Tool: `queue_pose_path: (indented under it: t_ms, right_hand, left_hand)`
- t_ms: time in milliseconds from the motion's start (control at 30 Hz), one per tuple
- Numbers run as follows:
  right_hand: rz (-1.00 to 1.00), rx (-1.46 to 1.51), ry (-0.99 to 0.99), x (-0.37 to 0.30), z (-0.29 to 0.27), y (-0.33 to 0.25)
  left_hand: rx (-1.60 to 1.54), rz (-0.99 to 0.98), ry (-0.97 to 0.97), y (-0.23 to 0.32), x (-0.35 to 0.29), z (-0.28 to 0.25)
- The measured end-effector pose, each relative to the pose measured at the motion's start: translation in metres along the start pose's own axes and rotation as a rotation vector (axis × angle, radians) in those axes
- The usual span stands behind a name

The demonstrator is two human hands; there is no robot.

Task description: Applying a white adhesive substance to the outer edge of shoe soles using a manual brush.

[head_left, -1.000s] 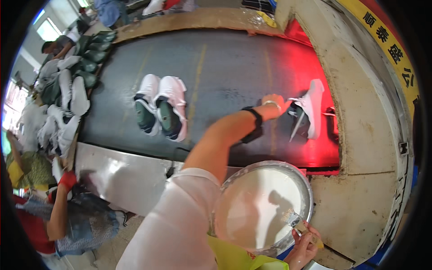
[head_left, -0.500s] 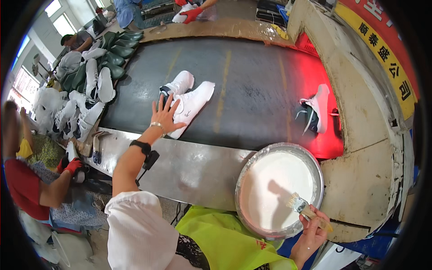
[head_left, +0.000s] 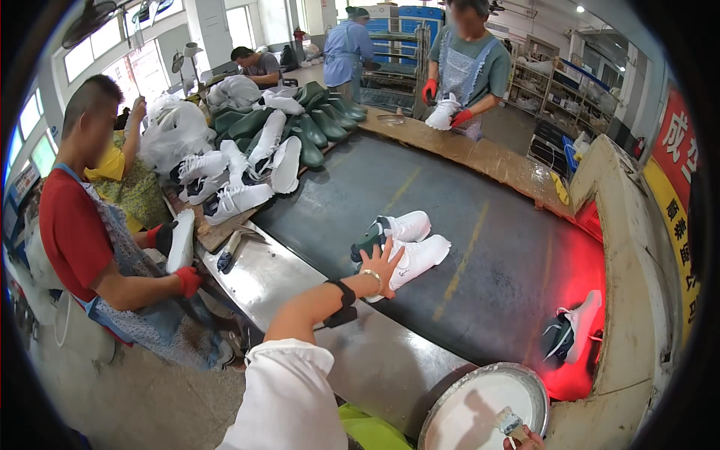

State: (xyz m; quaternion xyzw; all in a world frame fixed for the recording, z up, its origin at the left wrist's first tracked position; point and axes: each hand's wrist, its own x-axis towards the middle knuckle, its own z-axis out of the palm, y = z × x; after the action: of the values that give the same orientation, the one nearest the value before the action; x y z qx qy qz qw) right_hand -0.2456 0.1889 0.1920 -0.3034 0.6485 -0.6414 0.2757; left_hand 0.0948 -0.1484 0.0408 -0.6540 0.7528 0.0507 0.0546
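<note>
My left hand [head_left: 381, 270] lies with fingers spread on a pair of white shoes, touching the nearer white shoe [head_left: 421, 261] and reaching toward the farther shoe [head_left: 409, 225], which has a dark opening. Both shoes rest on the dark conveyor belt [head_left: 495, 300]. At the lower edge my right hand [head_left: 531, 441], partly cut off, is closed on a paintbrush [head_left: 511, 423] with a wooden handle. The bristles are over a round metal basin [head_left: 541, 390] of white liquid [head_left: 465, 416]. A white-and-dark shoe [head_left: 576, 330] sits in red light at the belt's right end.
A metal ledge [head_left: 375, 356] runs along the belt's near side. White shoes [head_left: 225, 202] and green shoe lasts [head_left: 319, 127] are heaped at the left. A red-shirted person [head_left: 90, 240] holds a white shoe there; another gloved person [head_left: 469, 75] stands across the belt.
The view has swung left and up, so more of the room and co-workers show. My left hand stays on the pair of shoes; my right hand still holds the paintbrush over the basin.
</note>
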Motion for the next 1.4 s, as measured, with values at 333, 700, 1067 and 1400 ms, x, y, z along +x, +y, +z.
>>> queue_pose_path:
  t_ms: [333,700,1067,1400]
  right_hand:
    - [0.048,-0.013,0.056,0.006,-0.023,0.01]
    - [0.118,0.078,0.055,-0.01,-0.009,0.045]
    - [0.057,0.14,0.154,-0.069,-0.009,0.004]
    - [-0.267,-0.402,0.004,0.036,0.007,0.104]
  left_hand:
    - [0.125,0.047,-0.15,-0.059,0.049,0.002]
    - [0.131,-0.138,0.126,0.003,0.025,0.02]
    - [-1.787,-0.377,-0.813,0.008,-0.054,-0.03]
    - [-2.088,0.008,-0.628,0.026,-0.271,0.005]
